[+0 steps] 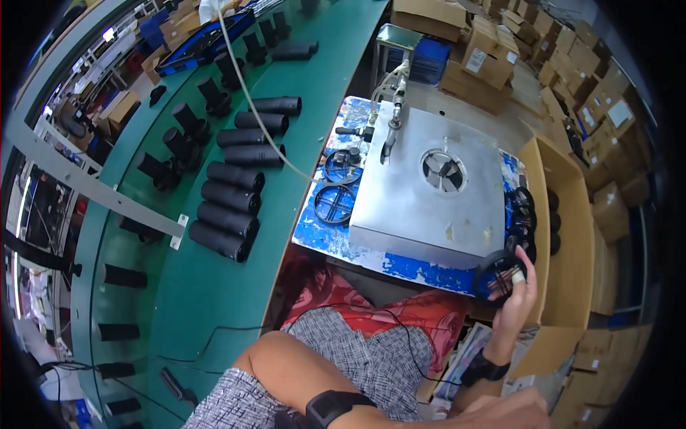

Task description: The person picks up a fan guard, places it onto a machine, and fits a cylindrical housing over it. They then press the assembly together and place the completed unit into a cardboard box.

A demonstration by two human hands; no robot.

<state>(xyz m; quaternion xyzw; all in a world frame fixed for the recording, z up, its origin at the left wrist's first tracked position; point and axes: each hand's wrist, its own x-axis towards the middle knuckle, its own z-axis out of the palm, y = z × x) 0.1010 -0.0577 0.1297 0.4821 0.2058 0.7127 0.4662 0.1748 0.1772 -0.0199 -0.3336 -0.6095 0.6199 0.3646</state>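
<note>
Near the right front corner of a silver metal box [407, 207], my right hand [516, 297] grips a black plastic ring [493, 277] with thin bars across its middle. The thumb and fingers close on the ring's right side, and a white wrap covers one fingertip. My left arm crosses in front of my body to the right. At the lower edge, my left hand [507, 413] shows only its blurred back, with the fingers hidden. Two similar black rings, a front ring [334, 204] and a rear ring [343, 166], lie left of the box.
The metal box stands on a worn blue-and-white tabletop [321, 232]. To its right are stacked black rings [523, 214] and an open carton [572, 286]. Several black cylinders [229, 200] lie on the green bench [207, 300] at left, beside a metal post [100, 179].
</note>
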